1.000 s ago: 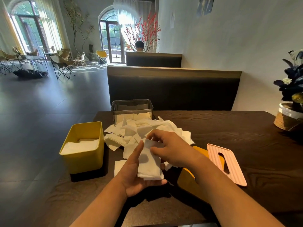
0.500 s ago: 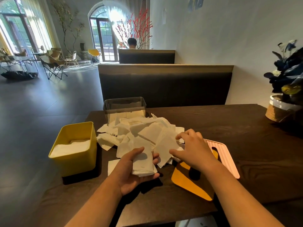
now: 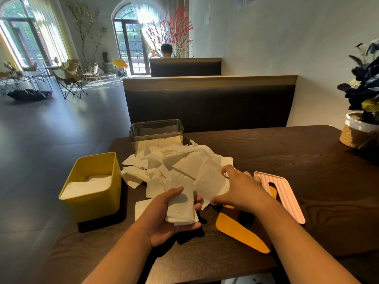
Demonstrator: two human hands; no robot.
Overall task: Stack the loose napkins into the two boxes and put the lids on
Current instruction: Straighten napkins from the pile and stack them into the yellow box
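Right hand (image 3: pixel 240 189) has left the stack of napkins (image 3: pixel 181 210), where it rested a second ago, and now sits at the right edge of the napkin pile (image 3: pixel 174 158) in the centre of the frame. Its fingers curl over the far edge of one loose napkin (image 3: pixel 207 179) and the thumb hooks the near edge; I read this as a pinch on that sheet. Left hand (image 3: pixel 164 220), lower centre, lies palm up and grips the stack with the thumb on top, as before.

Boxes: the yellow box (image 3: pixel 96 206), left of centre at the table edge, is partly filled with white napkins. The clear box (image 3: pixel 155 128), behind the pile, shows napkins in its lower part only. Both stand open.

Lids: the pink lid (image 3: pixel 285 193) lies flat just right of the right hand. The yellow lid (image 3: pixel 240 232) lies under the right forearm, partly hidden. Neither is fitted.

Assessment: filling is under way and, in my judgement, less than half done, since the pile on the dark table (image 3: pixel 307 160) is large. Outstanding items: gather the remaining sheets, load both boxes, fit both lids. By elimination, I take the pink lid to belong on the clear box.
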